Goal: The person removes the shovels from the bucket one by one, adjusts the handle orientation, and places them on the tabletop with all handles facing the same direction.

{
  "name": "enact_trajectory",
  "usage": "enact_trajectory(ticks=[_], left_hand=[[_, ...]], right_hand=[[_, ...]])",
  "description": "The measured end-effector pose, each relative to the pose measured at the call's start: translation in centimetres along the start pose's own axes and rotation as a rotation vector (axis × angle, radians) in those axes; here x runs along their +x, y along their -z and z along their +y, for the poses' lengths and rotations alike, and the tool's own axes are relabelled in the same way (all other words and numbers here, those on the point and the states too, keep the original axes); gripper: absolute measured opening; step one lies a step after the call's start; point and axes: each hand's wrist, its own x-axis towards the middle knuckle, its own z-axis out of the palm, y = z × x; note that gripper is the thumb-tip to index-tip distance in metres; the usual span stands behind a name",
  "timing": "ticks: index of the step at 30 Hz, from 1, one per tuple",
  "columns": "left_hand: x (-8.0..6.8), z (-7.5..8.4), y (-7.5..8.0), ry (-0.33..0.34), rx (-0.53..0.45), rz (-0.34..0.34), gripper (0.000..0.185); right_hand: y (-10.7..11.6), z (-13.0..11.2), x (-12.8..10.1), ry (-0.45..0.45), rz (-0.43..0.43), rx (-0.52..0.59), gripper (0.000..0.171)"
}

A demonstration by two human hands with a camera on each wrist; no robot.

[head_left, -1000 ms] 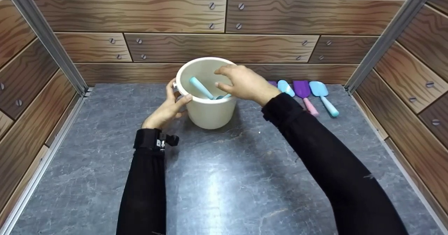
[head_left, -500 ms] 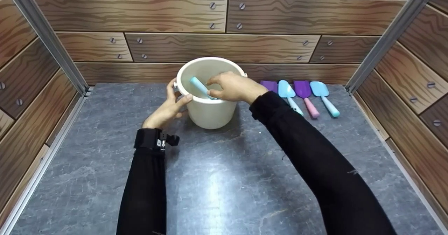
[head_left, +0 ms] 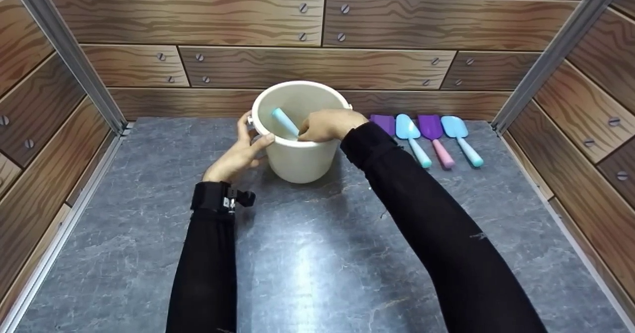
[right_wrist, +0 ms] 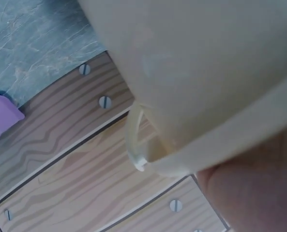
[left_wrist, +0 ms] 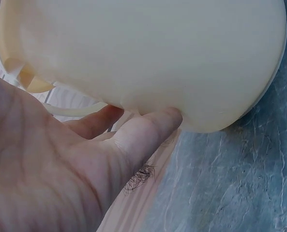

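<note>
A cream plastic bucket [head_left: 300, 162] stands upright near the back wall. My left hand [head_left: 233, 157] holds its left side, the thumb at the rim; in the left wrist view the fingertips [left_wrist: 170, 118] press its outer wall. Out of the bucket's inside leans a light blue handle [head_left: 285, 122], its lower end hidden. My right hand [head_left: 325, 124] reaches over the front right of the rim into the bucket, fingers bent down beside that handle. The front wall hides its fingertips, so I cannot tell whether they grip anything.
Right of the bucket lie several toy shovels in a row: a purple blade [head_left: 383, 123], a blue shovel [head_left: 408, 127], a purple one with pink handle [head_left: 430, 127] and another blue shovel [head_left: 455, 127]. Wood-patterned walls [head_left: 248, 18] enclose the grey tabletop [head_left: 297, 253].
My right hand has moved left and down, from above the rim into the bucket, uncovering the shovels on the right. The left hand has kept its hold and the bucket has stayed put.
</note>
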Motion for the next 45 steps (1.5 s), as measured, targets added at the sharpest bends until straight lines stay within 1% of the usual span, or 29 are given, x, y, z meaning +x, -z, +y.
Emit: enact_trajectory(ticks=[3, 6, 9, 10, 12, 16, 17, 18, 22, 25, 28, 31, 33, 37, 40, 45], left_hand=[[0.1, 0.1, -0.1, -0.003, -0.001, -0.003, 0.119], [0.1, 0.1, -0.1, -0.004, 0.003, -0.005, 0.116], [0.1, 0.1, -0.1, -0.006, 0.007, -0.004, 0.116], [0.1, 0.1, -0.1, -0.006, 0.007, -0.006, 0.116], [0.1, 0.0, -0.1, -0.006, 0.01, -0.006, 0.115], [0.1, 0.0, -0.1, -0.004, 0.012, -0.008, 0.11], [0.1, 0.0, -0.1, -0.004, 0.014, -0.008, 0.109], [0.1, 0.0, -0.1, -0.004, 0.016, -0.008, 0.108], [0.1, 0.1, 0.0, -0.004, 0.036, -0.011, 0.108], [0.1, 0.1, 0.0, -0.002, 0.055, -0.012, 0.108], [0.0, 0.2, 0.0, 0.001, 0.063, -0.009, 0.107], [0.0, 0.2, 0.0, 0.004, 0.056, -0.006, 0.108], [0.0, 0.1, 0.1, 0.005, 0.054, -0.006, 0.11], [0.0, 0.0, 0.1, 0.001, 0.046, -0.01, 0.113], [0.0, 0.0, 0.1, 0.0, 0.044, -0.008, 0.112], [0.0, 0.0, 0.2, 0.0, 0.051, -0.005, 0.11]], right_hand=[[-0.1, 0.2, 0.0, -0.061, 0.002, -0.004, 0.045], [-0.2, 0.3, 0.1, -0.116, 0.01, -0.019, 0.045], [-0.3, 0.4, 0.1, -0.131, 0.026, -0.026, 0.045], [-0.5, 0.7, 0.6, -0.121, 0.041, -0.039, 0.045], [-0.6, 0.8, 0.6, -0.098, 0.041, -0.045, 0.045], [-0.7, 1.1, 1.0, -0.045, 0.021, -0.057, 0.047], [-0.5, 0.8, 0.6, -0.041, 0.007, -0.052, 0.048], [-0.5, 0.9, 0.6, -0.034, 0.005, -0.058, 0.049], [-0.7, 1.1, 0.8, -0.018, 0.014, -0.075, 0.05], [-0.8, 1.1, 0.8, 0.006, 0.037, -0.064, 0.047], [-0.9, 1.3, 0.8, 0.062, 0.051, -0.034, 0.044], [-1.0, 1.6, 0.9, 0.127, 0.047, -0.001, 0.043], [-0.9, 1.8, 1.0, 0.149, 0.047, 0.029, 0.043], [-0.8, 2.0, 0.9, 0.136, 0.039, 0.115, 0.043], [-0.8, 2.1, 0.8, 0.113, 0.028, 0.171, 0.045], [-0.7, 2.2, 0.7, 0.134, -0.001, 0.206, 0.056]])
